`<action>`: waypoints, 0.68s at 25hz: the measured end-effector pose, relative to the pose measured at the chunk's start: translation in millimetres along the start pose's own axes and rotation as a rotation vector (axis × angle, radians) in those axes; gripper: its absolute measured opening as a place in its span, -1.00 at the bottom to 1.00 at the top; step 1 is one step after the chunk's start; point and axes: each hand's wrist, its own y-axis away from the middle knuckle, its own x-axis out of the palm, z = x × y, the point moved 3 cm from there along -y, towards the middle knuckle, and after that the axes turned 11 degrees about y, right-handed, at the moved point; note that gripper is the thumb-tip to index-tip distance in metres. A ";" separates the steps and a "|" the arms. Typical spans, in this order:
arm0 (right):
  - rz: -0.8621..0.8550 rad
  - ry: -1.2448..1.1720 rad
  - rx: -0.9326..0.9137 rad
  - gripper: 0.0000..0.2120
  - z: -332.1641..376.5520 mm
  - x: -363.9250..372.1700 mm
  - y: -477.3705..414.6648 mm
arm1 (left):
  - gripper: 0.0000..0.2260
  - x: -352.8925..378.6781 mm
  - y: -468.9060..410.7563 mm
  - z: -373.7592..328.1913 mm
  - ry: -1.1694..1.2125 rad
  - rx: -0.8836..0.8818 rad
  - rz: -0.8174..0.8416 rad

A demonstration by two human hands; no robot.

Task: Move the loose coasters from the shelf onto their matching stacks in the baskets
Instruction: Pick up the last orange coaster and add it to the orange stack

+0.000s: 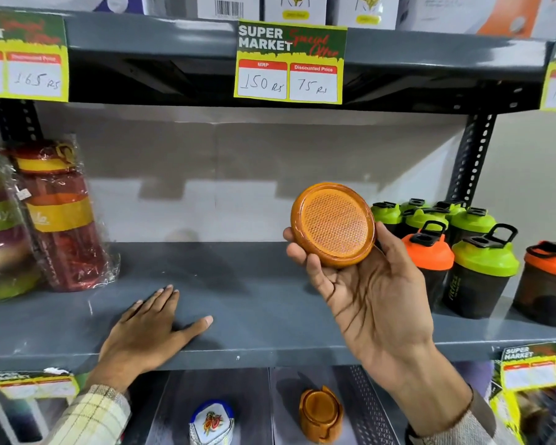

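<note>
The right hand [371,303] is raised above the grey shelf [254,303], palm turned toward the viewer. It grips a round orange coaster [333,225] by the rim: the fingertips curl around the left edge and the thumb presses the right edge. The coaster is tilted, its textured face showing, and it is clear of the shelf surface.

The left hand [148,329] lies flat on the shelf, palm down, fingers extended and slightly spread, thumb pointing right. It holds nothing.

Below the shelf edge, on the lower level, an orange coaster stack [320,414] stands in its holder, almost directly beneath the raised coaster. To its left sits a white stack with a fruit print and blue rim [212,420]. The containers around these stacks are too cropped to identify.

On the shelf, wrapped bottles [58,213] stand at the left end. Shaker bottles with green and orange lids [475,252] stand at the right end, just behind the right hand. A price tag [290,64] hangs from the shelf above.
</note>
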 end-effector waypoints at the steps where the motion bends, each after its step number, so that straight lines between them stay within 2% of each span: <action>1: -0.008 -0.005 -0.008 -0.47 0.4 -0.5 -0.2 | 0.06 -0.1 0.3 -0.5 0.001 -0.004 0.001; 13: -0.168 0.213 0.039 -0.50 -25.1 -29.0 28.2 | 0.11 -0.8 -0.6 1.3 -0.044 0.005 0.034; 17: -0.281 0.230 0.090 -0.48 -45.6 -48.6 50.4 | 0.15 -1.3 -0.2 1.5 -0.057 0.001 0.077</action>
